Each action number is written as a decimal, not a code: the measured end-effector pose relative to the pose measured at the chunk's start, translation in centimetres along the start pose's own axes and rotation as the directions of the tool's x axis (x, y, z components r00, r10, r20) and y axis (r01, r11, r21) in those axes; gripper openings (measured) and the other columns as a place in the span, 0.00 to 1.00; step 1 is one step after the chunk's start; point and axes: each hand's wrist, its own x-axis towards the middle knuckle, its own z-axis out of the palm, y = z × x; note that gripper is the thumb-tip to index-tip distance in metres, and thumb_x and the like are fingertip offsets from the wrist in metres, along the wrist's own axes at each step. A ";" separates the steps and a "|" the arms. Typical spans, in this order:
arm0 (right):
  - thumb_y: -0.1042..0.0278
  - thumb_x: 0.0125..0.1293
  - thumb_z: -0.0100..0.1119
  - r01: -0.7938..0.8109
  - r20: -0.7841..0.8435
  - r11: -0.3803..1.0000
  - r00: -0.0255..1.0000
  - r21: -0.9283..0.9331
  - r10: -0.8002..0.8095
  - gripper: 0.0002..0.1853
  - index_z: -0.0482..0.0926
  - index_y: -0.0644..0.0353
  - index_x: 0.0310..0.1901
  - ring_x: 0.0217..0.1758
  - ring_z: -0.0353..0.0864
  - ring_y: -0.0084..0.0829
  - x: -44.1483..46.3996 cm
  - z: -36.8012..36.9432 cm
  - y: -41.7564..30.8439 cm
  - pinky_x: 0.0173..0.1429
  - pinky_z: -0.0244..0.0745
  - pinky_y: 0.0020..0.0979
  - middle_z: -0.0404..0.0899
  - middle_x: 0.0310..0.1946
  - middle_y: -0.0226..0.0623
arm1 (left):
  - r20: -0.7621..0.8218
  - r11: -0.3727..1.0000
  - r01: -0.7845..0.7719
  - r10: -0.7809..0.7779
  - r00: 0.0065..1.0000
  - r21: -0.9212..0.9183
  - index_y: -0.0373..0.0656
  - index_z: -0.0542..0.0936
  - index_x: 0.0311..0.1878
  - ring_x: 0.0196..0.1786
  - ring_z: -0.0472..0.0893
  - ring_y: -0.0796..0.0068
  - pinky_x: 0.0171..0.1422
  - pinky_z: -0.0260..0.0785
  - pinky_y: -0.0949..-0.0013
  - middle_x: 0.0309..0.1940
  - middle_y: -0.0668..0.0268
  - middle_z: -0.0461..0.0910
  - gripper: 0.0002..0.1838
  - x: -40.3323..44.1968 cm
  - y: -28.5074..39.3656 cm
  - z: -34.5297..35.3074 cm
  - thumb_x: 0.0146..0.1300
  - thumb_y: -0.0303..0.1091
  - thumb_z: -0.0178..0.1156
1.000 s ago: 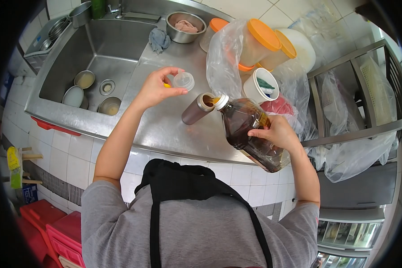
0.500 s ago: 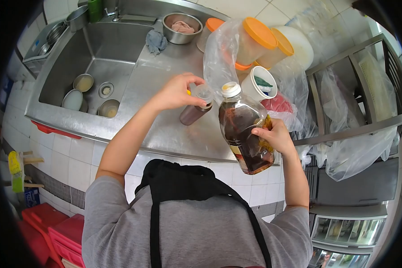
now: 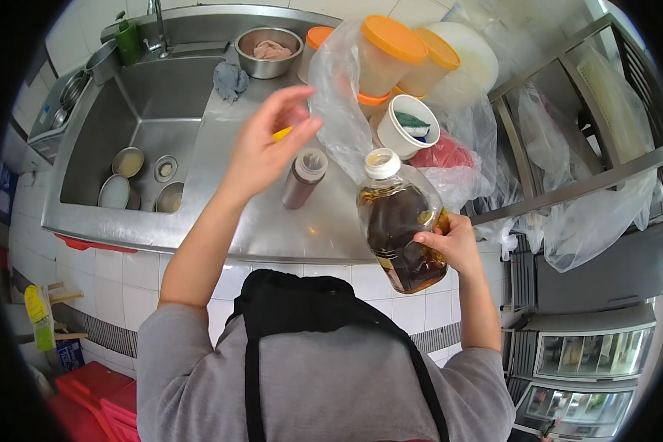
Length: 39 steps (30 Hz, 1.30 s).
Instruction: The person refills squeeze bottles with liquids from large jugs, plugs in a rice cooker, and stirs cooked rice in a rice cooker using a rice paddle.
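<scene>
In my right hand (image 3: 449,241) is a big clear plastic bottle (image 3: 401,225) of dark brown liquid. The bottle leans slightly, its white-rimmed mouth uncapped, over the counter's front edge. My left hand (image 3: 267,144) hovers above the counter, thumb and index finger apart and blurred. A small yellow piece (image 3: 282,134), which looks like a cap, is tucked in its other fingers. Below and right of that hand, a slim squeeze bottle (image 3: 302,180) with dark contents stands on the steel counter (image 3: 254,228), its clear mouth open. The two bottles are apart.
At left, the sink (image 3: 136,81) holds several small bowls. Behind are a grey cloth (image 3: 230,79), a steel bowl (image 3: 269,53) with pinkish contents, orange-lidded containers (image 3: 394,44) and a white tub (image 3: 407,125). Plastic bags hang from a metal rack (image 3: 589,183) at right.
My left hand has let go of the squeeze bottle's top and moved up and left. The squeeze bottle stands upright on its own. My right hand keeps the big bottle about where it was.
</scene>
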 end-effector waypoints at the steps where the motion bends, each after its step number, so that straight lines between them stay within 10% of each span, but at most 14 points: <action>1: 0.57 0.40 0.75 0.022 0.007 0.999 1.000 0.041 -0.022 0.23 0.67 0.60 0.18 0.19 0.58 0.14 -0.1 0.5 0.4 0.21 0.57 0.20 0.63 0.14 0.20 | 0.003 0.983 -0.085 0.086 0.996 -0.166 0.43 0.70 0.54 0.34 0.68 0.76 0.41 0.64 0.73 0.36 0.68 0.70 0.20 0.5 1.1 1.2 0.59 0.35 0.57; 7: 0.58 0.39 0.76 0.053 -0.021 0.998 0.998 0.043 -0.052 0.24 0.66 0.60 0.17 0.18 0.57 0.14 -1.5 1.6 0.5 0.21 0.57 0.21 0.62 0.13 0.21 | 0.216 0.855 -0.498 0.463 0.859 0.145 0.39 0.68 0.53 0.42 0.73 0.56 0.47 0.63 0.59 0.39 0.56 0.75 0.16 0.9 1.5 8.6 0.64 0.33 0.47; 12: 0.60 0.39 0.77 0.038 -0.043 0.996 0.998 0.080 -0.035 0.22 0.69 0.61 0.19 0.18 0.58 0.14 -2.7 1.7 1.6 0.20 0.56 0.20 0.62 0.14 0.20 | 0.418 0.932 -0.358 0.304 0.856 0.055 0.39 0.64 0.59 0.53 0.71 0.56 0.57 0.61 0.55 0.50 0.54 0.72 0.20 -0.1 1.5 9.2 0.64 0.32 0.46; 17: 0.63 0.39 0.77 -0.006 -0.062 0.975 0.998 0.222 0.020 0.21 0.69 0.59 0.19 0.18 0.58 0.13 -3.5 -0.1 2.9 0.20 0.55 0.19 0.62 0.15 0.19 | 0.591 0.743 -0.654 0.594 0.546 -0.143 0.42 0.46 0.69 0.70 0.50 0.60 0.72 0.41 0.63 0.67 0.56 0.53 0.33 2.1 1.9 10.0 0.64 0.35 0.46; 21: 0.66 0.41 0.74 0.075 -0.159 0.869 0.987 0.489 0.005 0.16 0.73 0.61 0.23 0.15 0.57 0.12 -3.4 -2.7 3.9 0.17 0.52 0.18 0.65 0.15 0.20 | 0.565 0.653 -0.753 0.592 0.574 0.081 0.42 0.40 0.69 0.73 0.35 0.62 0.73 0.31 0.62 0.70 0.57 0.39 0.39 6.9 2.9 11.3 0.62 0.39 0.50; 24: 0.65 0.47 0.68 0.217 -0.291 0.730 0.956 0.648 -0.027 0.14 0.75 0.64 0.29 0.10 0.57 0.12 -2.2 -6.3 4.5 0.12 0.48 0.18 0.69 0.15 0.23 | 0.388 0.795 -0.606 0.550 0.740 0.029 0.40 0.39 0.69 0.73 0.34 0.62 0.73 0.31 0.60 0.70 0.56 0.35 0.43 10.0 2.9 10.4 0.59 0.40 0.54; 25: 0.50 0.47 0.69 0.266 -0.355 0.773 0.933 0.576 -0.057 0.21 0.70 0.58 0.26 0.09 0.58 0.14 -1.4 -7.8 3.4 0.11 0.49 0.18 0.64 0.11 0.22 | 0.287 0.842 -0.539 0.508 0.812 0.034 0.40 0.40 0.69 0.73 0.35 0.64 0.73 0.32 0.59 0.70 0.56 0.37 0.42 10.4 3.1 9.3 0.59 0.39 0.54; 30: 0.58 0.62 0.55 0.433 -0.605 0.710 0.796 0.556 -0.012 0.13 0.66 0.49 0.23 0.11 0.50 0.11 5.0 -15.6 2.6 0.13 0.44 0.16 0.55 0.13 0.16 | -0.183 0.891 -0.455 0.450 0.874 0.018 0.41 0.49 0.68 0.68 0.54 0.59 0.72 0.40 0.60 0.64 0.52 0.56 0.37 5.5 -0.4 3.6 0.56 0.32 0.53; 34: 0.31 0.57 0.45 0.541 -0.676 0.557 0.735 0.630 0.050 0.29 0.62 0.50 0.17 0.09 0.47 0.15 13.9 -19.8 4.7 0.16 0.43 0.20 0.50 0.08 0.17 | -0.402 0.992 -0.124 0.118 0.908 0.011 0.43 0.48 0.68 0.66 0.58 0.57 0.69 0.44 0.58 0.64 0.52 0.57 0.36 -1.8 -6.6 2.3 0.58 0.35 0.52; 39: 0.36 0.59 0.48 0.594 -0.732 0.464 0.649 0.657 0.205 0.28 0.62 0.51 0.14 0.09 0.54 0.18 26.6 -19.1 9.3 0.14 0.48 0.23 0.57 0.08 0.23 | -0.524 0.992 0.126 -0.115 0.844 -0.016 0.44 0.50 0.68 0.63 0.62 0.58 0.67 0.49 0.60 0.62 0.53 0.58 0.34 -8.5 -9.1 4.5 0.60 0.34 0.52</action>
